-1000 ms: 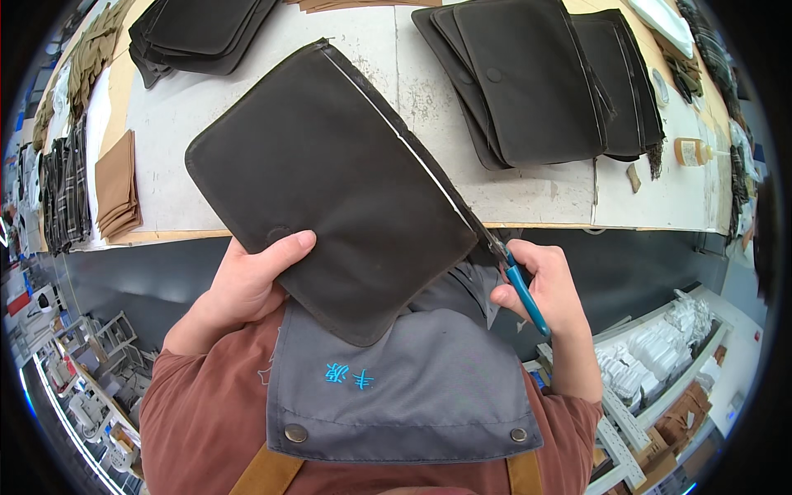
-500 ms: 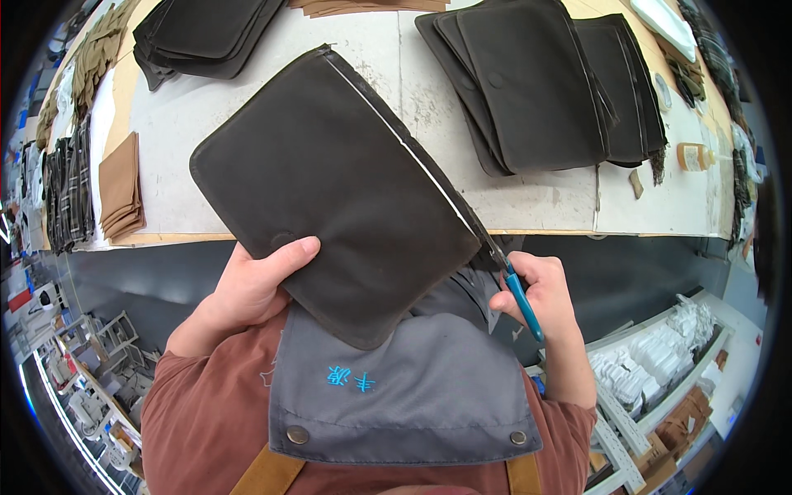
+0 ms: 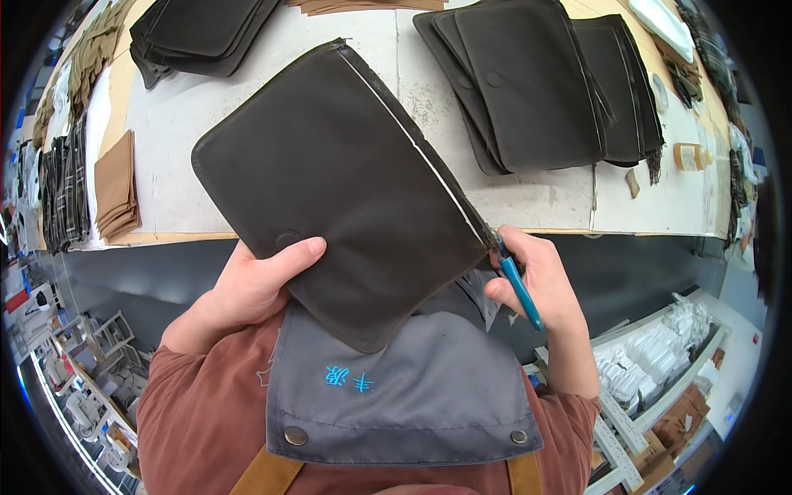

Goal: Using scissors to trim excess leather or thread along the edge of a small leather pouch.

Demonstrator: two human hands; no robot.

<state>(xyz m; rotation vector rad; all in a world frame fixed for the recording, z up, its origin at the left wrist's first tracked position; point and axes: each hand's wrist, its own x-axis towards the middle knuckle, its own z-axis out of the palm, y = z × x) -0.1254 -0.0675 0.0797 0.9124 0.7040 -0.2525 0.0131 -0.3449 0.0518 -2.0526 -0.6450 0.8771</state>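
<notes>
A dark brown, leather-like panel [image 3: 330, 181] with rounded corners is tilted in front of me, partly over the table edge. My left hand [image 3: 268, 276] pinches its lower left edge, thumb on top and fingers underneath. A white line runs along the panel's right side beside a narrow dark strip. At the lower end of that strip, my right hand [image 3: 536, 268] is closed around scissors with teal handles [image 3: 520, 294]. Their blades are mostly hidden at the panel's corner, so I cannot tell how far apart they are.
Stacks of similar dark panels lie at the table's back left [image 3: 206, 37] and right [image 3: 536, 91]. Folded brown pieces [image 3: 117, 186] sit by the left edge. A small amber bottle [image 3: 690, 157] lies at the right. White bundles [image 3: 643, 363] fill a lower shelf.
The panel's top corner has shifted slightly right. My right hand and the scissors have moved up and closer to the panel's lower right corner; less of the blades shows.
</notes>
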